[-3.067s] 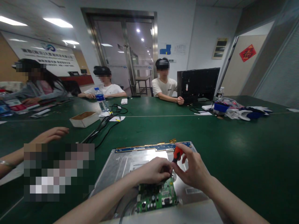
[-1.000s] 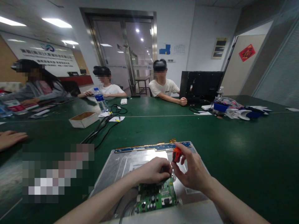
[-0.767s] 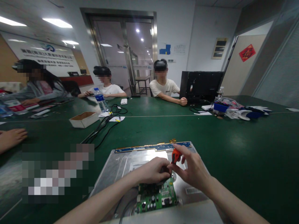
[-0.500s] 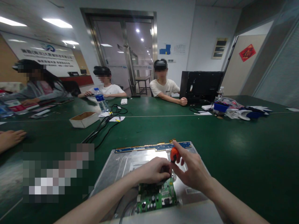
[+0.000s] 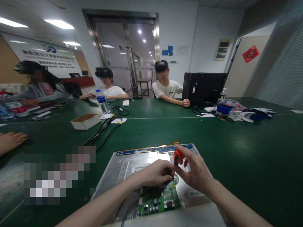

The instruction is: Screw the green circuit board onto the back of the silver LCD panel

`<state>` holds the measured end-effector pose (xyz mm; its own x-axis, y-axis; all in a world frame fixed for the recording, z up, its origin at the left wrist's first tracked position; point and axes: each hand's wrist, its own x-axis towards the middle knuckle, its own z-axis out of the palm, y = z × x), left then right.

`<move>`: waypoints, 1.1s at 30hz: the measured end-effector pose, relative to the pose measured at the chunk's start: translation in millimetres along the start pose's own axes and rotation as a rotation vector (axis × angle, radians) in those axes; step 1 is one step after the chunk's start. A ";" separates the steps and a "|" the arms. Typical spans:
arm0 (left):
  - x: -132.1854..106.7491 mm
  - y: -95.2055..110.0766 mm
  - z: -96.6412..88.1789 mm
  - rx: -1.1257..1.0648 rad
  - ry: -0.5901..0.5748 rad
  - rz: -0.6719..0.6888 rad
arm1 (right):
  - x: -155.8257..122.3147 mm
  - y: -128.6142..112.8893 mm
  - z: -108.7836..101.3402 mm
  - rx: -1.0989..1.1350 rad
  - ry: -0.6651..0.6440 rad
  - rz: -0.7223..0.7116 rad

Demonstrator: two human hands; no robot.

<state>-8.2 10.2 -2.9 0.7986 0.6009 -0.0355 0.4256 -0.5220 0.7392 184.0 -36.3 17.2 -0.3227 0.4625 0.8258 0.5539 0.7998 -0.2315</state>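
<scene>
An orange and black screwdriver (image 5: 177, 156) stands near upright over a green circuit board (image 5: 158, 200). My right hand (image 5: 195, 168) pinches its handle between thumb and fingers, the index finger stretched along its top. Curled in low beside the shaft, my left hand (image 5: 158, 173) has its thumb and fingertips closed around the lower part of the screwdriver. The tip is hidden behind those fingers, at the board's upper right corner. Beneath lies a silver metal panel (image 5: 120, 165), with a narrow blue circuit strip (image 5: 139, 151) along its far edge.
Black cables (image 5: 101, 129) run left of the panel, near an open cardboard box (image 5: 85, 122) and a water bottle (image 5: 103, 101). Across the green table (image 5: 151, 129) sit several people; a black monitor (image 5: 204, 88) and a blue bin (image 5: 222, 109) stand at right.
The screwdriver handle has turned slightly in my right fingers, showing more of its black part. My left hand stays in place. The person opposite has shifted their head a little.
</scene>
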 end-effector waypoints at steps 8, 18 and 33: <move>1.4 -4.1 1.4 -0.003 -0.016 0.019 | -3.0 -3.0 -0.2 -0.002 -0.005 0.025; 0.7 -2.5 -0.4 0.003 -0.006 0.015 | -0.1 0.8 0.6 -0.015 -0.017 0.007; -0.6 -2.2 -0.4 0.060 0.000 -0.013 | -1.9 0.7 0.0 -0.019 0.000 0.004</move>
<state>-9.7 11.1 -4.2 0.7928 0.6079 -0.0447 0.4606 -0.5495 0.6971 185.0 -36.6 15.5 -0.3206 0.4657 0.8248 0.5699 0.7904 -0.2248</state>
